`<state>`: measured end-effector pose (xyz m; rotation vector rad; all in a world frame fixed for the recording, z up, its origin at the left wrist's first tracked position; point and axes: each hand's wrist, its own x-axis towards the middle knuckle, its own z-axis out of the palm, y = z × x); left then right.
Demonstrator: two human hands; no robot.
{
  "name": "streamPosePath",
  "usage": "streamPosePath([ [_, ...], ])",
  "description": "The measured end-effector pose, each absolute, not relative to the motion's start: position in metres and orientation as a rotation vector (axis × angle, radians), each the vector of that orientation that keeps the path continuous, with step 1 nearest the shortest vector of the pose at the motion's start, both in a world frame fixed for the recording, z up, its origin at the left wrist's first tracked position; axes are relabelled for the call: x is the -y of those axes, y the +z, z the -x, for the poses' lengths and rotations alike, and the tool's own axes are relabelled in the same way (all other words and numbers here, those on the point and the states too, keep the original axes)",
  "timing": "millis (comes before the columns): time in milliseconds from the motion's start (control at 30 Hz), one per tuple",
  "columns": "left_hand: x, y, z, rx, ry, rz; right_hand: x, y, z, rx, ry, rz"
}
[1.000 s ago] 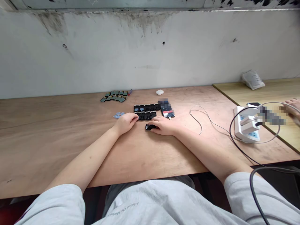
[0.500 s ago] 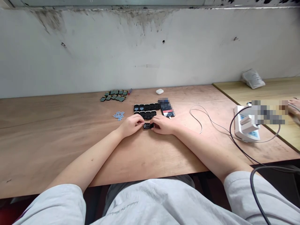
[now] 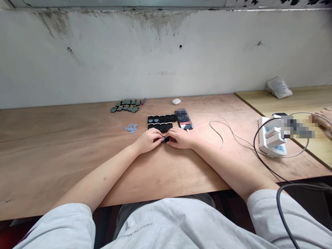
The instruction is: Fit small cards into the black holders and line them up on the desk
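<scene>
My right hand (image 3: 179, 137) pinches the right end of a small black plastic housing (image 3: 167, 140) low over the table. My left hand (image 3: 150, 140) is closed over its left side, fingertips on a small bluish plastic piece (image 3: 164, 138) against the housing; the fingers cover most of both. Just beyond lie two rows of similar black housings (image 3: 166, 118), a couple in the far row with bluish pieces in them. A loose pile of translucent blue pieces (image 3: 131, 128) lies left of my left hand.
Several green-grey screen modules (image 3: 126, 105) lie at the back left beside a small tube (image 3: 143, 101). A phone (image 3: 184, 119) and a white case (image 3: 176, 101) are beyond my hands. At right are a power strip (image 3: 272, 140), cables and another person's blurred hand (image 3: 325, 121).
My left hand has moved slightly right, over the black housing, and a bluish piece now shows at its fingertips. My right hand stays in place.
</scene>
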<state>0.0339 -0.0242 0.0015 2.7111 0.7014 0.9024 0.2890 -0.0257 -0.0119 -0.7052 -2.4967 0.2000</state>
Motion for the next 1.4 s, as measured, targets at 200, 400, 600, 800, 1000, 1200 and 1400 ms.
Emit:
streamPosePath([
  [200,0.023,0.0,-0.029,-0.631,0.864,-2.754,0.025,-0.012,-0.29,2.5,0.208,0.697],
  [400,0.025,0.002,-0.031,-0.599,0.83,-2.865,0.025,-0.012,-0.29,2.491,0.2,0.687],
  [600,0.024,0.0,-0.031,-0.558,0.79,-2.993,0.026,-0.011,-0.29,2.493,0.204,0.71],
  [800,0.023,0.002,-0.031,-0.571,0.719,-3.046,0.026,-0.011,-0.29,2.489,0.201,0.71],
  [1000,0.026,0.009,-0.032,-0.573,0.643,-3.017,0.026,-0.01,-0.289,2.494,0.206,0.715],
  [1200,0.023,0.007,-0.029,-0.574,0.739,-2.955,0.026,-0.011,-0.289,2.493,0.204,0.734],
  [1400,0.023,0.003,-0.028,-0.573,0.849,-2.87,0.025,-0.011,-0.29,2.496,0.206,0.722],
])
